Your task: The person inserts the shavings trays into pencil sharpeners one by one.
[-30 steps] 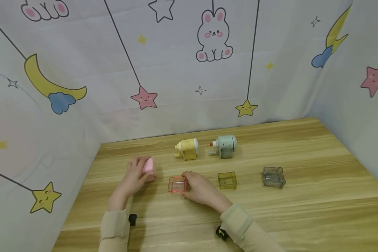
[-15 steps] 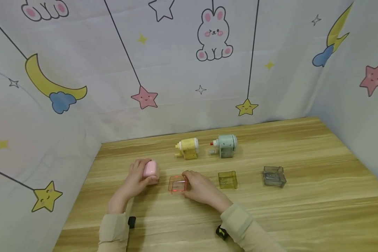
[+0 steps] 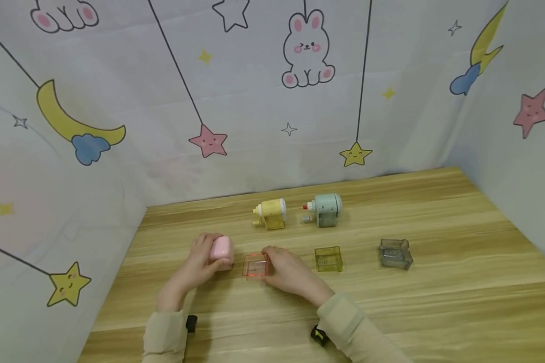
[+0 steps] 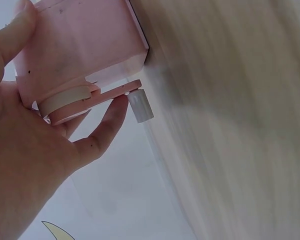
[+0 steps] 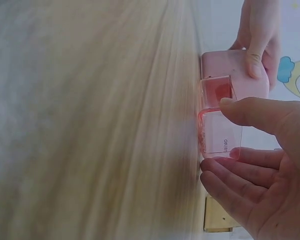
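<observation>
My left hand (image 3: 203, 260) grips a pink crank pencil sharpener (image 3: 222, 249) at the left of the table. In the left wrist view, the sharpener's crank arm (image 4: 107, 95) with its grey knob (image 4: 141, 106) sticks out beside the fingers (image 4: 107, 127). To its right, my right hand (image 3: 292, 272) holds a see-through red shavings drawer (image 3: 255, 266) between thumb and fingers. The drawer's opening faces up in the head view. Seen from the right wrist, the drawer (image 5: 221, 131) overlaps the pink body (image 5: 230, 65), and the other hand (image 5: 260, 35) is behind.
Behind, a yellow sharpener (image 3: 272, 214) and a blue-green sharpener (image 3: 327, 209) stand near the back edge. A see-through yellow drawer (image 3: 328, 259) and a grey drawer (image 3: 395, 253) lie to the right on the wooden table (image 3: 436, 312). A printed cloth (image 3: 254, 101) hangs behind the table.
My left hand has moved the pink sharpener right and a little nearer to me, closer to the red drawer. The right hand and its drawer have stayed in place.
</observation>
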Action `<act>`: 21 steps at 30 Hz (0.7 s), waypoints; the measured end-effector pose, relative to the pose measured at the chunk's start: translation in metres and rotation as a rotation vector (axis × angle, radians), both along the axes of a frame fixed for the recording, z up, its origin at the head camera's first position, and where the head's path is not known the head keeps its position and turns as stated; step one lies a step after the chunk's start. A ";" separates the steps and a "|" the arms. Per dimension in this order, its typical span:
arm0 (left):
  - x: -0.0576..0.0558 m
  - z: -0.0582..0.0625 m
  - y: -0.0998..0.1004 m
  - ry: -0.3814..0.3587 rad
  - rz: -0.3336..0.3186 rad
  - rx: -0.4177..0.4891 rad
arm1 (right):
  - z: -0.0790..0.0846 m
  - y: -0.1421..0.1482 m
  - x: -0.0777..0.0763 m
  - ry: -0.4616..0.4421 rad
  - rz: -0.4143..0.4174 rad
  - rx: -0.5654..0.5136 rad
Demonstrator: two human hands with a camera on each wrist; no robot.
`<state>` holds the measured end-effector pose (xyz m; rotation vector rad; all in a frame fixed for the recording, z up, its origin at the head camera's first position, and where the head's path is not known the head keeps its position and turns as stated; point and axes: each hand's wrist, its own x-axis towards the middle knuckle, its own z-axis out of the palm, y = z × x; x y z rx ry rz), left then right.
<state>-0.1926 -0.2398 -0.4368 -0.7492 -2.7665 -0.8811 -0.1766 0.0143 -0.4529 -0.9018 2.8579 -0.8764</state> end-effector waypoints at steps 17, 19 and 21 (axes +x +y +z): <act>0.011 0.001 0.013 -0.016 -0.023 0.033 | 0.001 -0.004 0.000 -0.026 0.001 0.007; 0.011 0.001 0.014 -0.011 -0.029 0.035 | 0.001 -0.004 0.000 -0.030 -0.001 0.009; 0.012 0.001 0.015 -0.005 -0.037 0.036 | 0.001 -0.004 0.000 -0.033 -0.001 0.009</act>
